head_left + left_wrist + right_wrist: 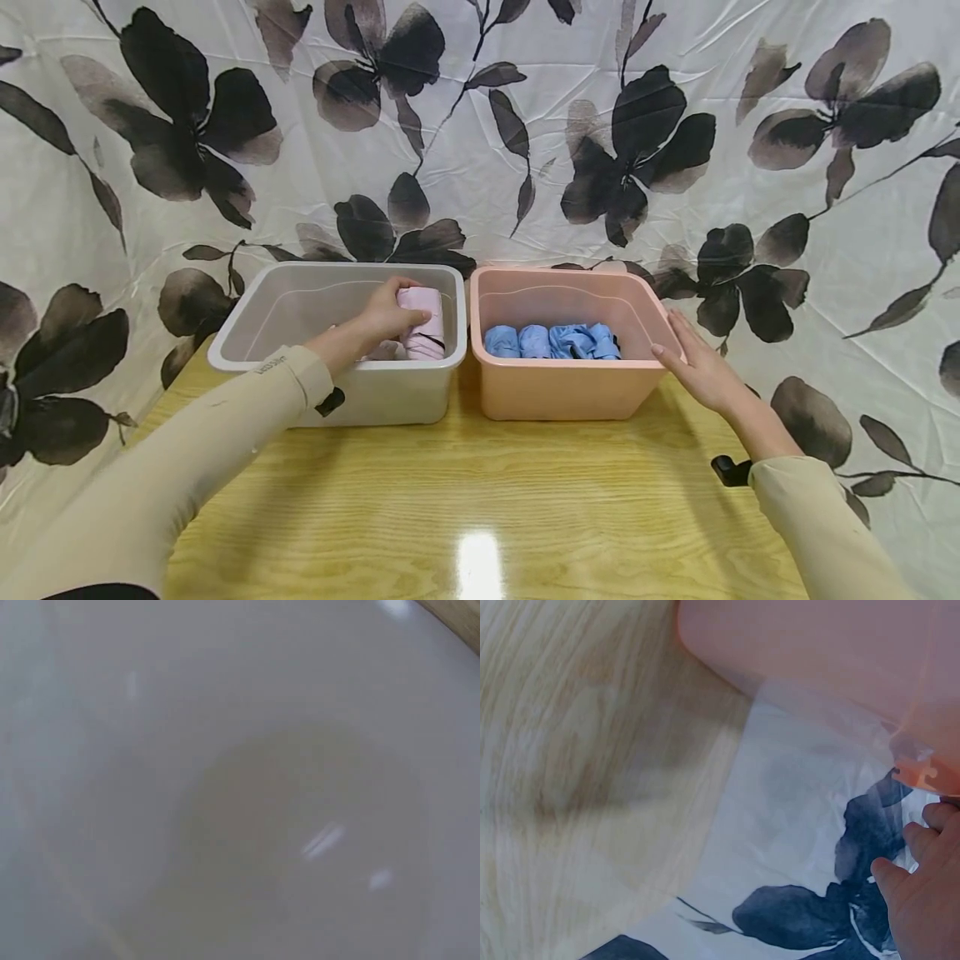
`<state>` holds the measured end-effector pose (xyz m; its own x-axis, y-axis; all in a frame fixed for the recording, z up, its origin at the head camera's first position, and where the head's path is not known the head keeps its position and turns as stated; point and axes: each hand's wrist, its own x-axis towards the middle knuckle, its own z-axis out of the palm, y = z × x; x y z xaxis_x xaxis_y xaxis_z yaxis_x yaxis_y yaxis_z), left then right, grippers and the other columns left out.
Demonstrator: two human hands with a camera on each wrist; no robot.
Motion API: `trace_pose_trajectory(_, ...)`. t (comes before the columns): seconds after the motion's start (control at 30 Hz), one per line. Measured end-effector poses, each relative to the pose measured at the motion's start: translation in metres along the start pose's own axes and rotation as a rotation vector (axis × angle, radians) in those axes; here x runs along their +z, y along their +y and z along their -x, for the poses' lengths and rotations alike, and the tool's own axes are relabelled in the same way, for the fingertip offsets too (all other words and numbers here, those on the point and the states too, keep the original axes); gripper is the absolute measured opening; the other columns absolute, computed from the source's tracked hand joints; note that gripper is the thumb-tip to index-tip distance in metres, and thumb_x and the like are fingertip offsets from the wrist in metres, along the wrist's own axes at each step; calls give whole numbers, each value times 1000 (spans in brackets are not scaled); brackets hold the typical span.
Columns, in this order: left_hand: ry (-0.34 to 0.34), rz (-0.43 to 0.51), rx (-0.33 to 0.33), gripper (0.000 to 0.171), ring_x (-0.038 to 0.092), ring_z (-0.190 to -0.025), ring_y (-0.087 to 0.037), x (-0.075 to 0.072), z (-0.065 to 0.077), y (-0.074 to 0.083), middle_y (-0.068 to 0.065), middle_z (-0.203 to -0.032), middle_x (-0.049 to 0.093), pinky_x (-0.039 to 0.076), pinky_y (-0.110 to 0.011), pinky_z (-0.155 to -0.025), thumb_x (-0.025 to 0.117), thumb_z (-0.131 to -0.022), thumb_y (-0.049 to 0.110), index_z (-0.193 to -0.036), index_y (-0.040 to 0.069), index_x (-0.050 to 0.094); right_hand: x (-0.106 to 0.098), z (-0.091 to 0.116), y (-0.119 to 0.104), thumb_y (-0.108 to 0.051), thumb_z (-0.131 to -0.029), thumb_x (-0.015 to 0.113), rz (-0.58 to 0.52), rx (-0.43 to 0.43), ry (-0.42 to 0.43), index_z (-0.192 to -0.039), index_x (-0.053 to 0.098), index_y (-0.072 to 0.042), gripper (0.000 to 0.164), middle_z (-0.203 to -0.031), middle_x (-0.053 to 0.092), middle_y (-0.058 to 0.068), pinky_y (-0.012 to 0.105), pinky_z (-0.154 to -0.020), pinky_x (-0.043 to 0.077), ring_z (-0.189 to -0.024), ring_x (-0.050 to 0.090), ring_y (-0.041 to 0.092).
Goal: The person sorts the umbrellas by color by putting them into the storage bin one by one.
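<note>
In the head view my left hand (388, 314) reaches into a whitish-grey plastic bin (337, 271) and grips a rolled pale pink cloth (423, 329) with a thin dark line across it. More pinkish cloth (386, 351) lies low in that bin, partly hidden by the hand and rim. My right hand (697, 367) rests at the right rim of a peach-coloured bin (555, 392), fingers extended along its outside and thumb by the rim. Several blue cloth rolls (534, 342) lie in a row inside. The right wrist view shows the hand's fingers (919, 840) near the rim.
Both bins stand side by side on a yellowish wooden table (450, 483), close to a white curtain (495, 125) with dark flowers behind. In the left wrist view a blurred pale bin wall (300, 690) fills nearly everything.
</note>
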<state>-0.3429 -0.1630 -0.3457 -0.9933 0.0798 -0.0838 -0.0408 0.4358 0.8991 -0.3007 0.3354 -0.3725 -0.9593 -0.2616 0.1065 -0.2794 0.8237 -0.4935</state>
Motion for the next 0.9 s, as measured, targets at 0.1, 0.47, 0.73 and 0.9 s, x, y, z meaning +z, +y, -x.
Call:
trace_pose_trajectory(0.1, -20, -10, -16, 61, 56, -100, -28, 4, -3, -3, -25, -129, 51, 56, -28, -59, 70, -96, 4, -150, 0, 41, 1, -1, 1, -49, -109, 43, -3, -3, 4, -168, 2, -8, 82, -173, 3, 23, 76, -116, 18, -155, 12, 53)
trace_pose_trajectory(0.47, -237, -55, -73, 57, 57, -104, -29, 10, -13, -12, -27, -142, 44, 62, -45, -87, 60, -95, -9, -149, -1, 45, 1, -1, 1, -50, -109, 44, -2, 15, 10, -168, 3, -7, 83, -173, 3, 22, 75, -118, 16, -156, 10, 51)
trace_pose_trajectory(0.73, -324, -40, -135, 62, 54, -90, -21, 6, -16, -15, -18, -121, 44, 56, -35, -86, 59, -97, -2, -156, -1, 39, 1, 1, 0, -52, -109, 42, 1, 38, -4, -168, 1, -8, 84, -174, 0, 20, 76, -117, 16, -156, 10, 52)
trace_pose_trajectory(0.9, -402, -91, -147, 63, 56, -125, -38, 2, -16, -14, -28, -154, 38, 49, -48, -109, 57, -105, 11, -161, -2, 31, 1, 1, -1, -51, -109, 42, -5, 31, -1, -168, 1, -9, 83, -174, 1, 21, 77, -116, 16, -155, 10, 53)
